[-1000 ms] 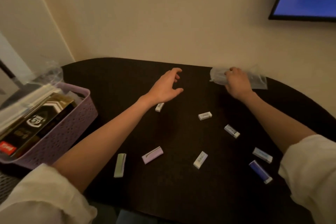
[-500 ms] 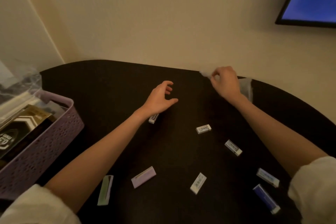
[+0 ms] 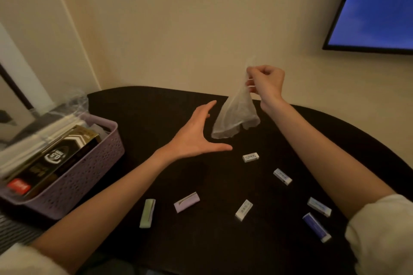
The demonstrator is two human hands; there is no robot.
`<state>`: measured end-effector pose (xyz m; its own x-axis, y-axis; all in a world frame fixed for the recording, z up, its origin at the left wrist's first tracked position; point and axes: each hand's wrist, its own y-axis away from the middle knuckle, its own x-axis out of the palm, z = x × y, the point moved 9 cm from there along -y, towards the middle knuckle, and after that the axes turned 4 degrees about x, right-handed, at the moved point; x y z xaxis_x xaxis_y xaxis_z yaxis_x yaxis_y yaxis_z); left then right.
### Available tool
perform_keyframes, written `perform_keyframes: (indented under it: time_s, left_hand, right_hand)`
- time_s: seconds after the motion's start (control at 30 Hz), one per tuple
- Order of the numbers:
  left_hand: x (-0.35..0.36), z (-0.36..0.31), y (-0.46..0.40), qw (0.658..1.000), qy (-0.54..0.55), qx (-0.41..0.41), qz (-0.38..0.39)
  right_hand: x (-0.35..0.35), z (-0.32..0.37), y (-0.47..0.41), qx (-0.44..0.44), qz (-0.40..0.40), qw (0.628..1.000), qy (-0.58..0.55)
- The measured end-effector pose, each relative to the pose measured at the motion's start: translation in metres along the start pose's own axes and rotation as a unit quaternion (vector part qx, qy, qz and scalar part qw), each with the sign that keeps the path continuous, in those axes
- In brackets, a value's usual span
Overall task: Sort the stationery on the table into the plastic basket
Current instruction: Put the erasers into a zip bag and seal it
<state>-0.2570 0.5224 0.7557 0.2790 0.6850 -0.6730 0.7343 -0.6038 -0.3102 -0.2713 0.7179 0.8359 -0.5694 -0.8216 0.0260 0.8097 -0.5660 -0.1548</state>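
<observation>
My right hand (image 3: 267, 82) pinches the top of a clear plastic bag (image 3: 235, 116), which hangs limp above the dark table (image 3: 156, 109). Just left of the bag's lower end, my left hand (image 3: 196, 138) is spread open with nothing in it. Several erasers lie scattered on the table: a white one (image 3: 250, 157), a green one (image 3: 147, 213), a lilac one (image 3: 186, 202), a dark blue one (image 3: 316, 226). The purple plastic basket (image 3: 89, 169) stands at the left and holds boxes and white sheets.
The table's back edge meets a cream wall. A screen (image 3: 377, 6) hangs on the wall at the upper right. A crumpled clear wrapper (image 3: 73, 100) lies behind the basket.
My right hand has lifted the plastic bag off the table and moved it left. My left hand has opened wide and risen toward the bag.
</observation>
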Motion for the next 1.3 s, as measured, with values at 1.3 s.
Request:
perform_keyframes:
  time_s: [1.3]
  left_hand:
    - [-0.192, 0.037, 0.183, 0.879, -0.198, -0.193, -0.389]
  right_hand:
    - [0.169, -0.1, 0.293, -0.339, 0.593, 0.601, 0.415]
